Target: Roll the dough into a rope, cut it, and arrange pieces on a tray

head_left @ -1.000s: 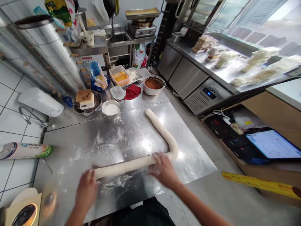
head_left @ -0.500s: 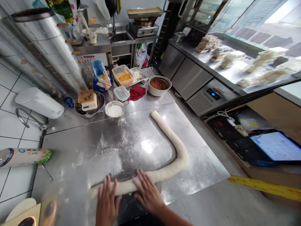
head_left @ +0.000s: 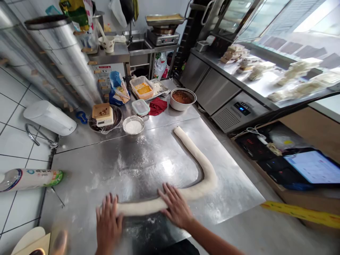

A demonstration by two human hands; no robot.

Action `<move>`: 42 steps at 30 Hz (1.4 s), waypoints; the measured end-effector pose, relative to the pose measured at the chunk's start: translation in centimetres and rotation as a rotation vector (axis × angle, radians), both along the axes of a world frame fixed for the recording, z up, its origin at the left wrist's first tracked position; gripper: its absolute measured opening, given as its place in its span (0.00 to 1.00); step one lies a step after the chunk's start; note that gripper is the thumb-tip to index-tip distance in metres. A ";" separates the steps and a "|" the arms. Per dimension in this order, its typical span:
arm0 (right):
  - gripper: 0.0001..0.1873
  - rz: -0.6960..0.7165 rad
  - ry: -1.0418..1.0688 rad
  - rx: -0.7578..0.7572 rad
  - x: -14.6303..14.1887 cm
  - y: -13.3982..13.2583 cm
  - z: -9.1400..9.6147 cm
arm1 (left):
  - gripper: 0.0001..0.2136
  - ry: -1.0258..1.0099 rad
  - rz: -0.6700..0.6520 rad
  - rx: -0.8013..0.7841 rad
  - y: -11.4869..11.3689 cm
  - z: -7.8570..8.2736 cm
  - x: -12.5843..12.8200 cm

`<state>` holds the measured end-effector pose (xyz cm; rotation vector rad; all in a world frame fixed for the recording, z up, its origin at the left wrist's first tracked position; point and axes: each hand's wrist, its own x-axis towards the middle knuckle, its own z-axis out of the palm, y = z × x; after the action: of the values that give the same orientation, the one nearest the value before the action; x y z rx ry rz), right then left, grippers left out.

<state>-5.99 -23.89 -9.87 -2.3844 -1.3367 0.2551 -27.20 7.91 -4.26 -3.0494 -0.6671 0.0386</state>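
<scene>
A long rope of dough (head_left: 196, 150) lies on the steel table (head_left: 106, 173), bent like a hook with its far end pointing away from me. My left hand (head_left: 108, 216) rests over the dough's near left end, fingers stretched out and slightly apart. Farther right along the same near stretch, my right hand (head_left: 176, 207) lies on top of the dough with fingers spread flat. Between the two hands a length of the rope shows bare. Flour is smeared over the tabletop around it.
Along the table's back stand a foil bowl of white powder (head_left: 133, 125), a kitchen scale (head_left: 104, 117), a lidded tub (head_left: 140, 107), a red cloth (head_left: 157, 106) and a pot of brown filling (head_left: 183, 99). A bottle (head_left: 34, 178) is at left, a tablet (head_left: 313, 166) at right.
My hands have moved apart along the dough: the left one to the left, onto its end, the right one a little to the right. The camera view has shifted slightly.
</scene>
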 end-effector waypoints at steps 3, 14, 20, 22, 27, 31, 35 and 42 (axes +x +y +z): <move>0.42 -0.270 0.047 -0.057 7.3 6.6 0.4 | 0.33 -0.059 0.152 0.061 7.1 1.2 9.2; 0.42 0.089 -0.035 -0.015 -3.5 -2.7 0.1 | 0.36 -0.071 0.074 0.022 0.2 -1.2 -9.6; 0.40 -0.214 -0.018 -0.020 6.3 5.8 0.7 | 0.26 -0.122 0.196 0.149 8.3 0.1 0.4; 0.37 -0.180 -0.032 0.000 5.2 5.4 1.4 | 0.25 -0.166 0.156 0.161 6.3 1.1 2.1; 0.33 -0.140 -0.007 0.073 0.5 4.1 2.7 | 0.30 -0.183 -0.229 -0.011 -6.2 1.4 9.1; 0.32 -0.157 0.004 0.146 -0.6 6.7 2.0 | 0.28 -0.156 -0.199 -0.031 -11.4 -1.5 12.6; 0.40 0.065 -0.041 0.103 -5.5 1.4 0.8 | 0.32 -0.130 -0.265 0.036 -13.4 -4.6 3.1; 0.43 -0.084 0.021 -0.011 1.3 3.7 0.8 | 0.34 -0.099 -0.279 0.052 -4.3 -0.9 8.9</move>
<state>-4.71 -20.21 -9.11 -2.4334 -1.2253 0.2637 -18.33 3.65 -5.20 -3.0770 -0.2357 -0.1319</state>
